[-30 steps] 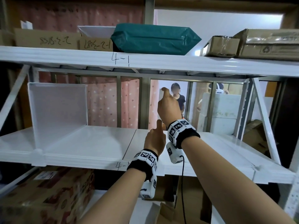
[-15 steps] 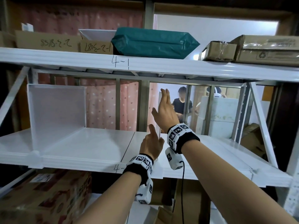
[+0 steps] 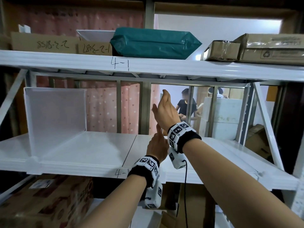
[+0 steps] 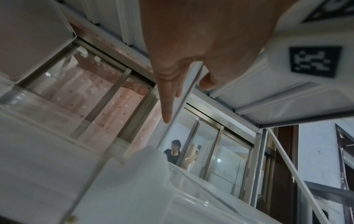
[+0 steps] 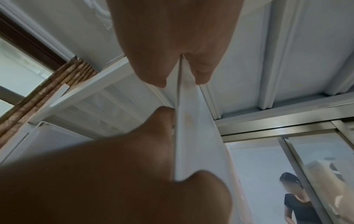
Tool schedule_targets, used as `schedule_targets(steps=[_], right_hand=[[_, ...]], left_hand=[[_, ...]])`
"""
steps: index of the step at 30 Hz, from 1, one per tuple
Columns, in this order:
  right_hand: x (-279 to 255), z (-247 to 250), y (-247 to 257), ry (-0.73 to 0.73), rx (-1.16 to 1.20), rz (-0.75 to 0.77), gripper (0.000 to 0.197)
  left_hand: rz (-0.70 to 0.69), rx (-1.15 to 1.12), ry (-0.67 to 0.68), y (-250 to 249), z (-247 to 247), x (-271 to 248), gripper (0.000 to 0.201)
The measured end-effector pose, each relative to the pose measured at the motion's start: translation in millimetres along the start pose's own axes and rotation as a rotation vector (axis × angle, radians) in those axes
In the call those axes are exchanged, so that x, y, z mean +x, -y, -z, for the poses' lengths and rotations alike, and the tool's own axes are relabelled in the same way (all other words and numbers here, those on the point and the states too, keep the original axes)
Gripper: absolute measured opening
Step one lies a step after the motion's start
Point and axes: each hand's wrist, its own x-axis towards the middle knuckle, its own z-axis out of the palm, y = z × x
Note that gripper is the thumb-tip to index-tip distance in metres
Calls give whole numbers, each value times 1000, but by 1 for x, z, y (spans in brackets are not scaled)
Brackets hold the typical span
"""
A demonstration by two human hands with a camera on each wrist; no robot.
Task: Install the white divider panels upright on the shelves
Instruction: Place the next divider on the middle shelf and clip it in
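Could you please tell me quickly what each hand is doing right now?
Left hand: pinches the thin white plastic divider panel between thumb and fingers, low down.
Right hand: pinches the same panel higher up, fingers straight.

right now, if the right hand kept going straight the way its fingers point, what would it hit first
Most likely the underside of the upper shelf: the right hand points up along the divider panel's edge, with nothing showing between it and the shelf. Depth is unclear.
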Motion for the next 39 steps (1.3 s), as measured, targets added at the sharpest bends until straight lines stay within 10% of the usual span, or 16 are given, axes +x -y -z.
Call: schedule_targets(steps=[4,17,22,28,31,36,39], right_hand=[[7,-3,1,-21,19,-25,35],[-7,-8,-17,4,246,11,66],[-38,-11,-28,112,480,-181,68],[-86,-21,-49,45,208,-239,61],[-108,-15,-44,152,379,-359,58],[-135,-9,-43,528,610,-752,41],[-151,-11,-47,783,466,-953,31]], left_hand=[[-19,90,14,1,-2,1,70],[-2,-96,155,22,1,8,77],[247,-421,92,40,12,-7,33],[516,-370,282,56,13,-26,28],[577,-346,358,66,8,-38,33],[780,-397,849,73,4,-57,91],[897,-501,828,79,0,-60,105]])
